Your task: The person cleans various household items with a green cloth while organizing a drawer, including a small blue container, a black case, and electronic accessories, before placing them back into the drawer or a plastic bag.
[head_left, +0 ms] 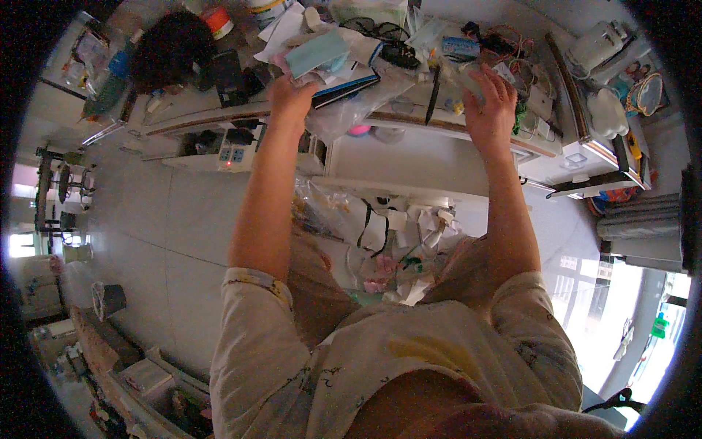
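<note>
My left hand (291,106) grips the near edge of a loose stack of papers and dark-covered books (347,86); its fingers are partly hidden by the stack. A pale blue face mask (318,53) lies on top. Under the stack, a crumpled clear plastic bag (347,113) hangs over the desk's front edge. To the right, my right hand (490,106) hovers at or just over the desktop clutter, fingers apart and slightly bent, nothing visibly held. Beside it lie a black pen-like stick (433,95) and a small blue box (461,48). Whether it touches anything is unclear.
Below the desktop sits an open drawer (409,157) with a pink round thing inside. A bin of crumpled paper and wrappers (395,256) stands between my knees. Tangled cables (512,47) lie at the back right. A power strip (232,154) is under the desk at left.
</note>
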{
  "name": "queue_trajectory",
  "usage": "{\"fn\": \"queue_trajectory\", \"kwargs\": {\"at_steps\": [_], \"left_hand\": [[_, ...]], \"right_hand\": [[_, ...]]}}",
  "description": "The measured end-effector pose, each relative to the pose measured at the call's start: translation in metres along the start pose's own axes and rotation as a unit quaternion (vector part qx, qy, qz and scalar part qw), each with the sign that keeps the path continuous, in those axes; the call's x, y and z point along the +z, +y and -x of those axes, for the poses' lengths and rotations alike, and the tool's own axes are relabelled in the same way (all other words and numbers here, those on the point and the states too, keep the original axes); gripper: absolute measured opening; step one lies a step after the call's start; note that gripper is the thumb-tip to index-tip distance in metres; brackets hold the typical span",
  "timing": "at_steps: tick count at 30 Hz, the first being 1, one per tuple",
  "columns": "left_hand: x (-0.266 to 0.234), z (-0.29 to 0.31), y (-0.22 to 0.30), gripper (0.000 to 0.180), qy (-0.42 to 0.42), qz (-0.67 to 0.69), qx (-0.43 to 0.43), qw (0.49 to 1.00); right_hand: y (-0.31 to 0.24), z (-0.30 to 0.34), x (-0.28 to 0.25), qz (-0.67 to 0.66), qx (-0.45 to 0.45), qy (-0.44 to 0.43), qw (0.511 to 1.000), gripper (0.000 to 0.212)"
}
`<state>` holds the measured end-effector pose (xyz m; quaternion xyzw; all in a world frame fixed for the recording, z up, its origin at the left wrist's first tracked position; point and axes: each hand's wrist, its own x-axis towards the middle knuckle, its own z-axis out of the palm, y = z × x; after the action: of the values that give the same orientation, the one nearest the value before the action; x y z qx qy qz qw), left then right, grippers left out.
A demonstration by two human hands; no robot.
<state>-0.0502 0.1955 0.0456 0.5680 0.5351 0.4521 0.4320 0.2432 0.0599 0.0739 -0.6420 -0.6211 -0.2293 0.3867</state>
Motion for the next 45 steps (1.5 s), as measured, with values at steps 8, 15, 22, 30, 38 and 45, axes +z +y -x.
{"fn": "queue_trajectory", "kwargs": {"at_steps": [8,15,22,30,38,45], "left_hand": [[0.014,0.0,0.018,0.022,0.033,0.161,-0.164,0.973],[0.025,-0.011,0.007,0.018,0.023,0.315,-0.237,0.919],[0.037,-0.012,0.009,0.021,-0.028,0.421,-0.218,0.88],[0.039,0.001,0.032,0.026,-0.081,0.42,-0.155,0.89],[0.054,0.027,0.052,0.036,-0.075,0.38,-0.073,0.919],[0.038,0.039,0.06,0.043,-0.008,0.321,-0.038,0.946]], "right_hand": [[-0.05,0.001,0.035,-0.258,0.06,-0.146,0.953,0.031],[-0.069,-0.003,0.06,-0.341,-0.072,-0.134,0.928,0.039],[-0.098,-0.001,0.067,-0.343,-0.074,-0.157,0.923,0.045],[-0.096,-0.008,0.066,-0.411,-0.006,-0.119,0.904,0.044],[-0.096,-0.002,0.073,-0.474,0.04,-0.178,0.861,0.038],[-0.091,-0.004,0.067,-0.42,0.005,-0.187,0.888,0.03]]}}
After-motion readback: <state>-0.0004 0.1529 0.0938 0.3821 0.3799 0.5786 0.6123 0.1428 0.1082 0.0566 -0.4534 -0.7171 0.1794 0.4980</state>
